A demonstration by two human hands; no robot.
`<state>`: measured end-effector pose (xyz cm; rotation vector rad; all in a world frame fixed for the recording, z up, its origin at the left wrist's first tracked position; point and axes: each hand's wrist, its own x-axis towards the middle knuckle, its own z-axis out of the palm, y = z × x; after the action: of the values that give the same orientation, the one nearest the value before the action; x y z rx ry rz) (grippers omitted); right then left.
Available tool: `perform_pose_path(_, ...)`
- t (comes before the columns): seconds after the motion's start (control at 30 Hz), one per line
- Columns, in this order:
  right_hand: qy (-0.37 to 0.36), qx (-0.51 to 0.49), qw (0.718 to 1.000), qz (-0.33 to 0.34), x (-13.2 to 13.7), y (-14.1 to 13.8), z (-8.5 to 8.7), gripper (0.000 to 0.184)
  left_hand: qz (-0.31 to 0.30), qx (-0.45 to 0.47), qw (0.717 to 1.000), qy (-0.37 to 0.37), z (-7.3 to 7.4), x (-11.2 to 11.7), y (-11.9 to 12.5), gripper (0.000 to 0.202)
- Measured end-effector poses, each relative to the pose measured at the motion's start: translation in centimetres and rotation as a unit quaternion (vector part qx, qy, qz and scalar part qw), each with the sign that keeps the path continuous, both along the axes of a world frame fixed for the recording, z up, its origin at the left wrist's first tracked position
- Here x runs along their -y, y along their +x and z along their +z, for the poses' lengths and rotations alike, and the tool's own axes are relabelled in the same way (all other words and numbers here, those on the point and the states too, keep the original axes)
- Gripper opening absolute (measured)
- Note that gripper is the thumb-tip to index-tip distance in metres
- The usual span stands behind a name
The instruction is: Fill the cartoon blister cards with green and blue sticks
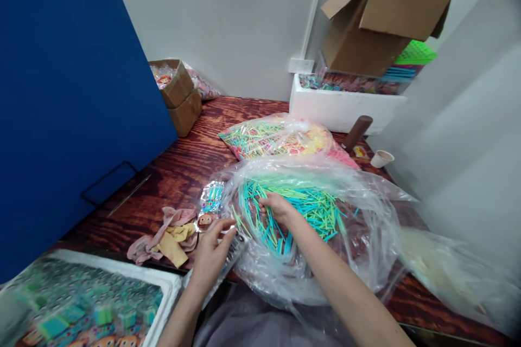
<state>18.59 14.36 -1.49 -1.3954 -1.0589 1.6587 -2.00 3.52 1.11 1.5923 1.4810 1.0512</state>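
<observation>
A large clear plastic bag [366, 249] lies spread open before me, with many thin green and blue sticks [309, 206] inside. My right hand [277, 209] reaches into it, fingers curled together among the sticks; its fingertips are partly hidden. At the bag's left edge, my left hand [214, 249] is bent around a clear printed packet [234, 255], thumb and forefinger a little apart. Most of that packet is covered by the hand. Just beyond lies a filled packet [210, 203] with blue-green contents and a cartoon face.
Crumpled pink and yellow cloths [173, 236] lie left of my left hand. A white foam box [169, 287] of packets stands at lower left. Behind are another bag of coloured sticks [268, 138], a brown cylinder [358, 131] and a paper cup [381, 159]. A blue panel [77, 92] borders the left.
</observation>
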Motion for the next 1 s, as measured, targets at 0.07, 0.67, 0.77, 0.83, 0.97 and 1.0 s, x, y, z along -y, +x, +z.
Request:
perform_pose_path(0.07, 0.014, -0.024, 1.000, -0.011, 0.1, -0.2, 0.3, 0.011, -0.011, 0.006, 1.000, -0.002, 0.4, 0.2, 0.2, 0.027)
perform_pose_path(0.67, 0.247, 0.051, 0.963, -0.095, 9.2, -0.2, -1.9, 0.017, -0.056, 0.001, 0.998, 0.004, 0.4, 0.4, 3.3, 0.026)
perform_pose_path(0.77, 0.244, 0.077, 0.963, -0.079, 9.3, -0.4, -2.0, 0.018, -0.053, -0.011, 0.998, 0.027, 0.3, 0.8, 4.7, 0.031)
perform_pose_path(0.83, 0.249, 0.068, 0.963, -0.075, 9.1, -0.8, -1.9, 0.019, -0.037, -0.019, 0.997, 0.072, 0.5, 1.1, 5.7, 0.042)
perform_pose_path(0.97, 0.254, 0.029, 0.965, -0.050, 8.5, -2.1, -1.5, 0.025, 0.003, -0.050, 0.982, 0.181, 0.7, 0.8, 7.3, 0.066)
perform_pose_path(1.0, 0.253, 0.022, 0.966, -0.048, 8.4, -2.4, -1.6, 0.028, -0.003, -0.062, 0.979, 0.194, 0.5, 0.4, 7.5, 0.067)
